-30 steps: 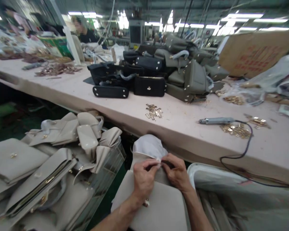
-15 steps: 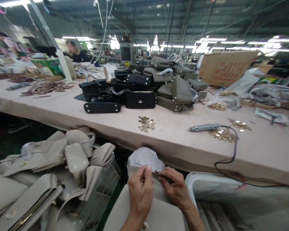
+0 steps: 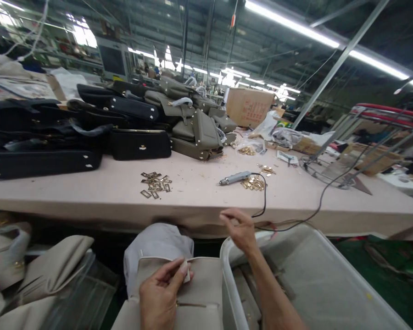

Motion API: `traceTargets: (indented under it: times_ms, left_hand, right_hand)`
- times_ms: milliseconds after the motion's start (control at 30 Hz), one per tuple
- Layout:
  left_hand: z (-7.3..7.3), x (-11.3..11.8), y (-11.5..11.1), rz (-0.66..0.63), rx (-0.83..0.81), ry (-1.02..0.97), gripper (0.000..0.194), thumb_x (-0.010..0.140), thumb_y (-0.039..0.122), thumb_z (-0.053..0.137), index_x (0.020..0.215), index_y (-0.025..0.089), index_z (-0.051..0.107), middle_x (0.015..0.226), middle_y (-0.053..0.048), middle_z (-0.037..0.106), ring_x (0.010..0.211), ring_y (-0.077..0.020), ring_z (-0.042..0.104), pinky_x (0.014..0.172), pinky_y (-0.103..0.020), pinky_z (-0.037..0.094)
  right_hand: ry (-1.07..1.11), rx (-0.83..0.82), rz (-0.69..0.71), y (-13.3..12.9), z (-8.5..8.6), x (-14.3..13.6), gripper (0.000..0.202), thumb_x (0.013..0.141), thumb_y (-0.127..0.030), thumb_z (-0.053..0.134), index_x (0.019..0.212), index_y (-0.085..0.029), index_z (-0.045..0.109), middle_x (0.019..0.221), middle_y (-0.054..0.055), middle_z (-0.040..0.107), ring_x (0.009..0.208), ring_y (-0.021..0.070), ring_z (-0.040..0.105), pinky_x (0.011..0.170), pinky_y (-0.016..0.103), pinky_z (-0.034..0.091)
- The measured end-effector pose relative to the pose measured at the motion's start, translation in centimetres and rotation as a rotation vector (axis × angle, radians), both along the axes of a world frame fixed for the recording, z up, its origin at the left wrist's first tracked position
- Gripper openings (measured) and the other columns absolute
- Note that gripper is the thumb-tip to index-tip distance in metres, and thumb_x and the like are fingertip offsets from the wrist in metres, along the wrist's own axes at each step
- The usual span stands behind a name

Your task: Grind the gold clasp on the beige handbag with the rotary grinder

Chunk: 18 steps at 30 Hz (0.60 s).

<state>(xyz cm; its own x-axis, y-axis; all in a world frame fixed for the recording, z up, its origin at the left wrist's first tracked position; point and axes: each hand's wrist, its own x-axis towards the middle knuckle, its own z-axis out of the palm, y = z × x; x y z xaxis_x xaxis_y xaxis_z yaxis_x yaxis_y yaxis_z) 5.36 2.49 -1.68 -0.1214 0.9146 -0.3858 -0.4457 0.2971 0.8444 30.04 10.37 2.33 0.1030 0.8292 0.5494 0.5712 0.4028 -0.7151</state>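
A light beige bag [image 3: 206,279] with a zip lies on the lap, over grey cloth [image 3: 154,243]. My left hand [image 3: 163,288] is pinched on a small pale piece at the bag's upper part. Raised off the bag, my right hand [image 3: 239,227] hangs before the table edge, fingers pressed together; what they hold, if anything, is too small to name. Beyond it on the table [image 3: 192,197] lie a grey electric screwdriver [image 3: 234,178] and gold metal pieces [image 3: 254,183]. Rectangular metal frames [image 3: 155,184] form a loose pile further left.
Black bags [image 3: 141,145] and olive bags [image 3: 204,135] are heaped at the back of the table. Beige bags [image 3: 55,270] fill a crate at the left. A white bin [image 3: 316,270] stands at the right, and a black cable [image 3: 320,206] crosses the table edge.
The view has turned to the right. My right hand has left the bag and moved up toward the table edge. My left hand stays at the bag, where a pale piece now shows between its fingers.
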Motion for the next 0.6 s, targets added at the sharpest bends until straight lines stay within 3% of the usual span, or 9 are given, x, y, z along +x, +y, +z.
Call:
traceTargets:
  times_ms: [100,200,367,600]
  left_hand:
    - [0.1,-0.2,-0.1,-0.013,0.04,0.04,0.058,0.052,0.048,0.101,0.093,0.011,0.083,0.078,-0.013,0.08,0.068,-0.0261,0.078,0.065,-0.027,0.065]
    - [0.1,-0.3,-0.2,-0.009,0.068,0.053,0.056,0.052,0.049,0.1,0.092,0.012,0.084,0.08,-0.013,0.08,0.068,-0.0276,0.078,0.066,-0.029,0.067]
    - [-0.2,-0.5,-0.5,0.015,0.069,0.065,0.055,0.054,0.048,0.1,0.092,0.013,0.084,0.08,-0.012,0.08,0.068,-0.0282,0.079,0.067,-0.029,0.067]
    - [-0.4,-0.7,-0.5,-0.012,0.066,0.074,0.054,0.056,0.048,0.099,0.095,0.013,0.084,0.081,-0.012,0.081,0.069,-0.0259,0.079,0.068,-0.026,0.066]
  right_hand:
    - [-0.149,0.109,-0.4,4.9,1.4,6.6,0.019,0.093,-0.031,0.062,0.1,-0.018,0.075,0.097,0.009,0.073,0.082,0.0201,0.065,0.081,0.034,0.054]
    - [-0.433,0.008,-0.662,9.2,1.7,11.6,0.029,0.088,-0.026,0.057,0.109,-0.015,0.074,0.103,0.013,0.071,0.091,0.0241,0.061,0.09,0.038,0.05]
    - [-0.555,-0.083,-0.669,12.5,0.5,14.4,0.027,0.087,-0.024,0.055,0.102,-0.016,0.076,0.097,0.013,0.072,0.092,0.0262,0.059,0.09,0.037,0.045]
    - [-0.616,-0.107,-0.689,13.0,-0.8,15.2,0.036,0.095,-0.022,0.044,0.112,-0.016,0.075,0.105,0.015,0.071,0.098,0.0277,0.056,0.091,0.039,0.04]
